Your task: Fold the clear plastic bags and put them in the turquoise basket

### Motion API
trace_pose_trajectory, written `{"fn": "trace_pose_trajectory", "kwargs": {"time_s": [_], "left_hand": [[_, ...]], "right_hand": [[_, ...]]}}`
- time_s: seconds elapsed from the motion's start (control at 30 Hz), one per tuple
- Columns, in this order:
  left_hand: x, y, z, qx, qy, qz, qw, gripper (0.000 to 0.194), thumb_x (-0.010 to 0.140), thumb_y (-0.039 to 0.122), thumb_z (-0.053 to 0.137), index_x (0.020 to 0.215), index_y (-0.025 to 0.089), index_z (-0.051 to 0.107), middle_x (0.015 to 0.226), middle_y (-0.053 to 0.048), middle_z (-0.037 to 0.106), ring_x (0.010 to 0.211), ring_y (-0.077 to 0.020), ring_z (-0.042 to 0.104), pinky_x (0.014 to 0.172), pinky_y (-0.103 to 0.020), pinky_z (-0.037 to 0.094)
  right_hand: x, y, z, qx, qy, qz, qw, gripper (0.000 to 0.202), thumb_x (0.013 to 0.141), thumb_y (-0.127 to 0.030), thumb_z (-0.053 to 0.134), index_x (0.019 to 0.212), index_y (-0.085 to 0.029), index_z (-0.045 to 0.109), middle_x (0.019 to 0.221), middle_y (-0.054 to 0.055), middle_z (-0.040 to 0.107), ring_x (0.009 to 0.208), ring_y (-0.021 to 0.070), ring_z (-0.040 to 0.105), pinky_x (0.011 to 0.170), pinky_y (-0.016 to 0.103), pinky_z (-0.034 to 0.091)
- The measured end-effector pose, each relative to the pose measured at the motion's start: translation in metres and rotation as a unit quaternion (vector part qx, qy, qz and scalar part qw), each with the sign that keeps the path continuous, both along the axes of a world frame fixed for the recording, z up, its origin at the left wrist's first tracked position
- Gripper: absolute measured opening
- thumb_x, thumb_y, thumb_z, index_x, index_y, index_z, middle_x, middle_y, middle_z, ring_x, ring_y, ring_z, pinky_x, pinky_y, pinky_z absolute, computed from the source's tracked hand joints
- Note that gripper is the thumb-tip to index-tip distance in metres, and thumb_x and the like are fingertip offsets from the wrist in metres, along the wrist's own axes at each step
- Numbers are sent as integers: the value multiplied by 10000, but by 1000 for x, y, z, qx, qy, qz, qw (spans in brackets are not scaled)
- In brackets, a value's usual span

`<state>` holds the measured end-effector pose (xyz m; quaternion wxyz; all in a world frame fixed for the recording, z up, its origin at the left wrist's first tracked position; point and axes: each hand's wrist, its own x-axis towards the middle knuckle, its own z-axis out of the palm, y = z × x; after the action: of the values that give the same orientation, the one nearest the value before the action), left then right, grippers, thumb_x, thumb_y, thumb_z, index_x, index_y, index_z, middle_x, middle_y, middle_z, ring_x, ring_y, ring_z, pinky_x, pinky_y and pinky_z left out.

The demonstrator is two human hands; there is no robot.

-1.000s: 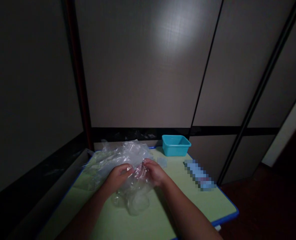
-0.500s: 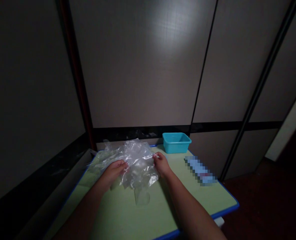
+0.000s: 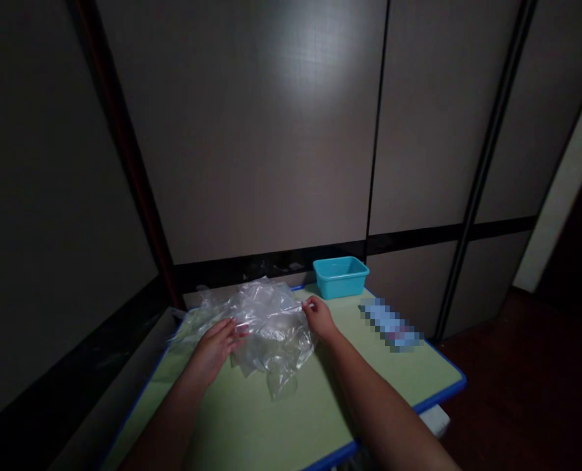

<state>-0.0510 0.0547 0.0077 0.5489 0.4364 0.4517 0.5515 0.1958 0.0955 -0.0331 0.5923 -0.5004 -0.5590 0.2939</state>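
Note:
A crumpled heap of clear plastic bags lies over the far left and middle of a pale green table. Pinched between thumb and fingertips of my right hand is the heap's right edge. My left hand is at the left side with its fingers apart, their tips against or partly behind the shiny film. One flap of the film hangs toward me onto the tabletop. How many bags are in the heap I cannot tell.
A turquoise plastic basket stands at the table's back right corner. Nearer along the right side lies a blurred-out bluish flat item. Tall panelled doors rise right behind the table. Something white shows below its right edge.
My left hand's fingers have loosened from a pinch and spread beside the film. My right hand keeps its pinch. The view has tilted and shifted slightly.

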Motion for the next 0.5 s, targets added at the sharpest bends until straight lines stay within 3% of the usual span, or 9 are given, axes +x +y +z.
{"fn": "trace_pose_trajectory", "kwargs": {"time_s": [0.2, 0.5], "left_hand": [[-9, 7, -4, -5, 13, 75, 997, 51, 807, 165, 545, 757, 164, 533, 696, 2, 630, 610, -125, 641, 587, -226, 506], [-7, 7, -2, 23, -15, 130, 991, 99, 838, 202, 504, 743, 175, 505, 650, 33, 581, 561, -102, 611, 542, -196, 490]], "right_hand": [[0, 3, -1, -7, -35, -20, 999, 141, 740, -286, 511, 649, -188, 468, 536, -41, 485, 531, 112, 450, 510, 202, 305], [1, -1, 3, -20, -107, -27, 994, 117, 776, -262, 500, 680, -196, 482, 545, -44, 481, 513, 109, 427, 511, 209, 263]]}}
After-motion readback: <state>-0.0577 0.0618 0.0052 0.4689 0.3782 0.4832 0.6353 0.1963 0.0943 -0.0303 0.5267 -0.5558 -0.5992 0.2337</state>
